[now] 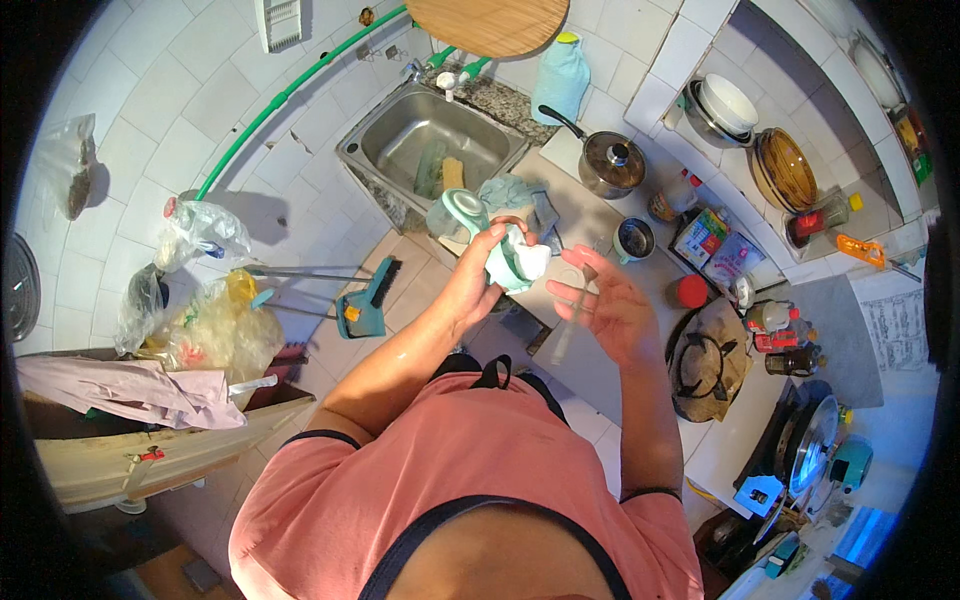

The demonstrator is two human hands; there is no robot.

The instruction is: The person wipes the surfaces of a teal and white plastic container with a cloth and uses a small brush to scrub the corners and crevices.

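My left hand (pixel 474 281) grips a mint-green container (pixel 504 271) in front of my chest. Its round lid (pixel 464 208) hangs open on the far side. White material (pixel 531 259), which could be a plastic liner or the contents, bulges from its mouth. Just to the right, my right hand (pixel 619 311) has its fingers spread around a thin utensil (pixel 576 315) with a pale lower end. That utensil looks blurred, so its exact kind is unclear. A small gap separates the right fingertips from the container.
Beyond my hands lie a blue-grey cloth (pixel 517 196) and a steel sink (pixel 420 127). On the counter stand a lidded saucepan (pixel 611 165), a mug (pixel 634 238), a red-lidded jar (pixel 690 291) and a gas burner (pixel 705 364). A dustpan (pixel 361 311) is on the floor, left.
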